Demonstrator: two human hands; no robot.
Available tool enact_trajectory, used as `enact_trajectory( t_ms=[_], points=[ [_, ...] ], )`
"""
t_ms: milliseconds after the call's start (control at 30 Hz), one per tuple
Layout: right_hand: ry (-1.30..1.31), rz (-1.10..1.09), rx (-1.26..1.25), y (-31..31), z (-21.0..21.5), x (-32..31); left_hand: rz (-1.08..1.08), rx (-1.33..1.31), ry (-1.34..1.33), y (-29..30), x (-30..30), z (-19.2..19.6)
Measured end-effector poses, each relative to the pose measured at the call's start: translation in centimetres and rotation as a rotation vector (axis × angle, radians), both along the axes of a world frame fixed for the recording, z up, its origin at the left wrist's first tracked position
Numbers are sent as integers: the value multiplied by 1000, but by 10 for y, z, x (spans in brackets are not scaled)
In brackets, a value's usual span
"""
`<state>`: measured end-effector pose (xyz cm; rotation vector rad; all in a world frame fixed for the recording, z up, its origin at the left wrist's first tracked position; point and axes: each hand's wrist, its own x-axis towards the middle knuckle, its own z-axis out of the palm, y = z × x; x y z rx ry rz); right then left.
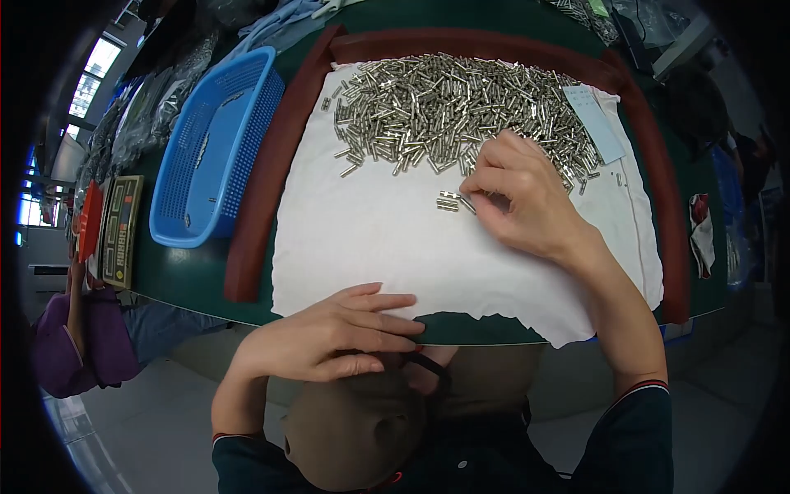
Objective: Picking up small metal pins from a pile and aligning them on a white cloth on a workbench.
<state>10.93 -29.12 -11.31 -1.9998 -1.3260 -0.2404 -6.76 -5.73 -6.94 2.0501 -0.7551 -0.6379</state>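
Note:
A large pile of small shiny metal pins (444,107) lies on a white cloth (370,239) spread over the table. Just in front of the pile, a few metal pins (447,202) lie close together, apart from the rest. My right hand (527,193) is beside them, its thumb and forefinger pinched on one metal pin (467,203); the other fingers curl above the pile's front edge. My left hand (337,333) rests at the cloth's near edge with its fingers spread and nothing in them.
Dark red bars (276,173) border the cloth at left, back and right. A blue plastic basket (222,148) with a few pins stands at left, near a calculator-like device (122,230). A pale blue paper slip (594,123) lies by the pile. Another person (86,337) is at far left.

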Motion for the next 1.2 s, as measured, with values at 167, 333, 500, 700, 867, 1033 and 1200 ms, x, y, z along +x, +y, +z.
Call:
enact_trajectory(
  t_ms=[167,333,500,700,867,1033,1200],
  points=[
    [7,7,-187,-6,7,-2,517,-51,-149,-11,43,17],
    [3,30,-250,-4,13,-6,693,83,-358,-24,93,-18],
    [28,131,-208,-1,9,-9,688,36,-536,-32,95,-48],
    [-41,-23,-76,5,-1,-13,622,28,-609,-38,92,-52],
    [-17,-48,-94,3,2,-8,636,-3,-572,-38,91,-54],
    [-64,-72,-80,2,-1,-7,628,-8,-543,-39,90,-51],
    [-63,-28,-121,3,3,-9,621,-24,-488,-37,89,-50]
  ],
)
